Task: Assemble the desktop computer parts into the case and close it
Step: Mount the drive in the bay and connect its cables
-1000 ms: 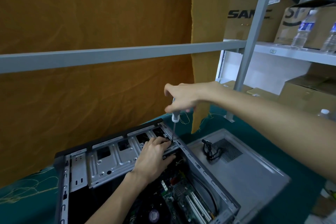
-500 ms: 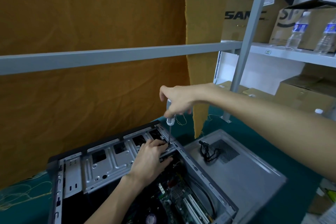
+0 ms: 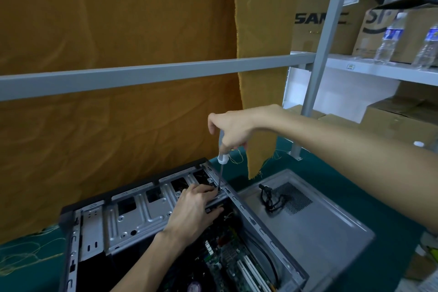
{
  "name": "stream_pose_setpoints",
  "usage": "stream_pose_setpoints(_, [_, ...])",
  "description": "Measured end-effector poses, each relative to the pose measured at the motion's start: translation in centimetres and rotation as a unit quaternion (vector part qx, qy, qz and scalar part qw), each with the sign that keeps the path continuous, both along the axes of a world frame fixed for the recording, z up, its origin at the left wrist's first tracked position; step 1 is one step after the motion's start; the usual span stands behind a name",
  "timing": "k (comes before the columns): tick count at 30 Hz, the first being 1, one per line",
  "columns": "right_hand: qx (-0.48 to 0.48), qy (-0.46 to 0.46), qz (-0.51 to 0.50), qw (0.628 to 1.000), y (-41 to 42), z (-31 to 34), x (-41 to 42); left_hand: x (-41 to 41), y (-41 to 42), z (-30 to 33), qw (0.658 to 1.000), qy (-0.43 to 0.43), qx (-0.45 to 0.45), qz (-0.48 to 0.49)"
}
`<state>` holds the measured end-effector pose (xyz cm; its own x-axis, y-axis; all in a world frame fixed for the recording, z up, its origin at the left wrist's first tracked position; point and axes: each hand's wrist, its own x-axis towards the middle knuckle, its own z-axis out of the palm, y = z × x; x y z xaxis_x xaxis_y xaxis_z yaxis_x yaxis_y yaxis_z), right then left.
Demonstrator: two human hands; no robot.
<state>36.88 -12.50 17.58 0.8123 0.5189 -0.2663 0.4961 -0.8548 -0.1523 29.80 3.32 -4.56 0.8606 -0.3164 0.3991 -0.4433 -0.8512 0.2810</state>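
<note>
Screwdriver (image 3: 221, 168) upright over steel case (image 3: 132, 216)

My table (image 3: 391, 201) wore a dark green cover, showing along the right side and lower left of the frame. The open computer case (image 3: 132, 218) lay on its side on it, filling the lower middle. Just right of the case, the grey side panel (image 3: 320, 227) lay flat, with a coiled black cable (image 3: 270, 199) on its vented part. Loose yellow threads (image 3: 26, 258) trailed over the cover at lower left. At upper right, a white shelf (image 3: 379, 71) carried cardboard boxes (image 3: 317, 19) and two water bottles (image 3: 388, 38).
</note>
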Motion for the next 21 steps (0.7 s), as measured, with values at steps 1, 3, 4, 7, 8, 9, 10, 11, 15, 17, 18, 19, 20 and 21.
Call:
stream_pose_setpoints(1, [0.007,0.004,0.000,1.000,-0.05,0.02,0.13,-0.03,-0.01,0.02,1.000,0.000,0.000,0.001])
stream_pose_setpoints(3, [-0.005,-0.039,0.001,0.999,0.06,-0.15,0.32,-0.11,-0.07,0.10,1.000,0.000,-0.001,0.002])
stream_pose_setpoints(4, [-0.011,-0.046,-0.003,0.999,0.03,-0.14,0.39,-0.14,-0.10,0.15,1.000,0.001,0.000,0.003])
stream_pose_setpoints(7, [0.008,0.021,-0.005,1.000,-0.04,0.36,0.46,-0.21,-0.16,0.26,1.000,0.000,0.004,0.003])
stream_pose_setpoints(8, [0.006,0.014,0.002,1.000,-0.04,0.33,0.49,-0.25,-0.16,0.26,1.000,0.000,0.004,0.002])
stream_pose_setpoints(9, [0.001,-0.007,0.006,1.000,0.01,0.15,0.52,-0.28,-0.14,0.25,1.000,0.001,0.004,0.003])
stream_pose_setpoints(10, [-0.009,-0.036,0.007,0.999,0.14,0.05,0.54,-0.30,-0.13,0.22,1.000,0.001,0.004,0.004])
stream_pose_setpoints(11, [-0.014,-0.047,0.007,0.999,0.12,-0.07,0.64,-0.31,-0.11,0.22,1.000,0.002,0.004,0.004])
stream_pose_setpoints(15, [0.012,0.029,0.007,0.999,-0.04,0.36,0.70,-0.31,-0.15,0.24,1.000,0.000,0.002,0.003])
stream_pose_setpoints(17, [0.018,-0.007,0.009,1.000,0.08,-0.05,0.70,-0.30,-0.17,0.23,1.000,0.000,0.004,0.004])
stream_pose_setpoints(18, [0.017,-0.025,0.007,1.000,0.10,-0.16,0.73,-0.29,-0.18,0.21,1.000,0.001,0.004,0.005])
stream_pose_setpoints(19, [0.020,-0.022,0.006,1.000,0.04,-0.23,0.77,-0.29,-0.18,0.21,1.000,0.002,0.005,0.006])
stream_pose_setpoints(20, [0.022,-0.007,0.006,1.000,0.03,-0.08,0.68,-0.31,-0.19,0.22,1.000,0.003,0.006,0.005])
stream_pose_setpoints(21, [0.025,0.009,0.010,1.000,0.02,0.10,0.57,-0.29,-0.21,0.23,1.000,0.002,0.005,0.005])
